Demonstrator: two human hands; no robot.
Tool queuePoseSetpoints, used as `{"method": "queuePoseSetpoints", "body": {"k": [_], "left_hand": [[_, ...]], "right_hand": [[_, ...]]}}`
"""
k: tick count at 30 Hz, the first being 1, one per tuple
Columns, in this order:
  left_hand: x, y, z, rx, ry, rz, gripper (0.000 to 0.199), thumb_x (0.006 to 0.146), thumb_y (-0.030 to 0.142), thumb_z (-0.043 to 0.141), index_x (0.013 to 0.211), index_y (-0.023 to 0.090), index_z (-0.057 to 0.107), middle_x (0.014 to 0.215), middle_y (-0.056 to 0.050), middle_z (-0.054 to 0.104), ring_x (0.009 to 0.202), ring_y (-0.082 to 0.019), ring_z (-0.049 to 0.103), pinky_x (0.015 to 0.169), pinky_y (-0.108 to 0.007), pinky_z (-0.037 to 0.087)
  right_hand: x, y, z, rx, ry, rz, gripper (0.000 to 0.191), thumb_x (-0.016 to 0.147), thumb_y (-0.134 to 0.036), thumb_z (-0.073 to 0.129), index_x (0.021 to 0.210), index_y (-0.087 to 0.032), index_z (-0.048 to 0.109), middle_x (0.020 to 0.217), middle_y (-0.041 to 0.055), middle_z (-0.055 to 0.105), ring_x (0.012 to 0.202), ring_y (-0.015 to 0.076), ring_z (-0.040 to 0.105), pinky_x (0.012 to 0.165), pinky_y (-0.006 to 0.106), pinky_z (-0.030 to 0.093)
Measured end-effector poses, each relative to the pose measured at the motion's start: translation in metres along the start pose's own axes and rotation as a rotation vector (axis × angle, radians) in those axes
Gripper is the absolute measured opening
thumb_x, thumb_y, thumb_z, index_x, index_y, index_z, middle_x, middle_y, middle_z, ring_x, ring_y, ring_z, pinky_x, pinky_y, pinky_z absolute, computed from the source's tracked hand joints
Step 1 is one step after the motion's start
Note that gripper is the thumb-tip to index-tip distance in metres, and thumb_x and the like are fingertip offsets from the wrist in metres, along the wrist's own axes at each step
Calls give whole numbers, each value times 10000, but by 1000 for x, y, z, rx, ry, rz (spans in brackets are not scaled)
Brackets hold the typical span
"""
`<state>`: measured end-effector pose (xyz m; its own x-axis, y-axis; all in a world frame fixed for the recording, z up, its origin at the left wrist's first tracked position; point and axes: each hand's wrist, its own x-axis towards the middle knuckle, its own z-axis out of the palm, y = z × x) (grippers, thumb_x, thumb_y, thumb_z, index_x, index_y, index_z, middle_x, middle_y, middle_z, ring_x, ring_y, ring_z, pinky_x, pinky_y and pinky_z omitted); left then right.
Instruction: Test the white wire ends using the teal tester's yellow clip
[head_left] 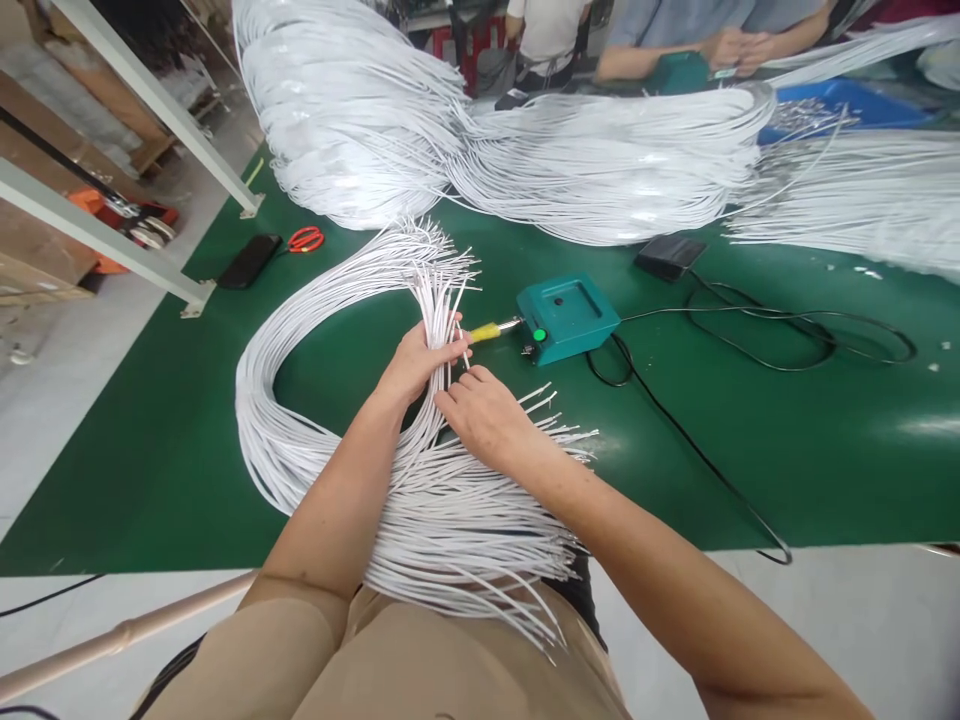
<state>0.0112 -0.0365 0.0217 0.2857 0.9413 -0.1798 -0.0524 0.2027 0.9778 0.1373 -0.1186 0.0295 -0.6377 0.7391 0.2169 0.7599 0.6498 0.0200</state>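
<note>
A bunch of white cables (436, 305) stands upright in my left hand (417, 362), whose fingers and thumb are wrapped round it. Just right of it, my right hand (486, 415) is closed in a pinch on one white cable (465, 358) at the bunch's edge. The same cables curve round in a long loop (259, 390) on the left. More loose cable ends (480, 530) spread below my right hand, over the table's front edge. Beyond my fingers, a yellow-handled piece (484, 332) with a metal tip points to a small teal box (566, 312) with a green button.
Large bundles of white cable (600, 165) lie across the back of the green table (847, 450). A black phone (250, 262) and red-handled scissors (306, 239) lie at left. Black cords (675, 425) trail right. A co-worker's hands (739, 50) are near a blue tray (877, 100).
</note>
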Motion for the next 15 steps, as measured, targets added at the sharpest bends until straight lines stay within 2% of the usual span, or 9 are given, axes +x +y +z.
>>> {"method": "queuePoseSetpoints", "body": {"k": [3,7,9,11,12,13,15], "left_hand": [[0,0,2,-52,28,-54,495,667,384,782,1069,137,631,958,-61,702,884,-126,655,773,-222,496],[0,2,5,-58,41,-110,413,650,340,805,976,118,683,894,-42,692,746,-74,614,728,-202,492],[-1,3,5,-87,12,-118,425,632,284,819,996,116,677,820,-22,674,692,-60,598,674,-189,480],[-1,2,6,-128,-8,-112,441,621,251,825,1010,115,667,782,-10,653,675,-60,597,620,-176,458],[0,1,5,-143,-10,-109,443,618,245,827,1009,115,664,775,-8,646,673,-62,599,601,-174,449],[0,1,5,-150,-11,-110,442,617,242,827,1007,114,661,775,-8,643,674,-65,600,593,-175,445],[1,-1,5,-143,-8,-123,431,625,249,822,1001,115,657,781,-13,640,683,-73,604,598,-184,446]], "right_hand": [[-10,-10,-4,115,-105,106,242,853,-95,441,915,-164,664,783,82,701,718,226,613,696,381,451],[-16,-14,-18,315,-298,238,124,829,-202,571,820,-203,695,731,74,726,624,223,644,522,342,435],[-10,0,-29,488,-403,362,138,824,-253,601,739,-193,691,714,85,730,638,229,671,500,315,445],[-2,23,-38,561,-388,409,224,897,-257,514,762,-188,679,715,54,732,616,160,676,521,249,481],[1,35,-40,614,-370,477,256,928,-238,463,782,-173,663,691,45,726,569,125,663,513,216,489],[4,46,-40,768,-351,651,253,930,-240,465,775,-156,648,681,55,722,526,119,654,487,209,496],[5,61,-34,911,-327,844,283,921,-277,488,706,-146,618,614,63,694,433,129,616,425,234,505]]}}
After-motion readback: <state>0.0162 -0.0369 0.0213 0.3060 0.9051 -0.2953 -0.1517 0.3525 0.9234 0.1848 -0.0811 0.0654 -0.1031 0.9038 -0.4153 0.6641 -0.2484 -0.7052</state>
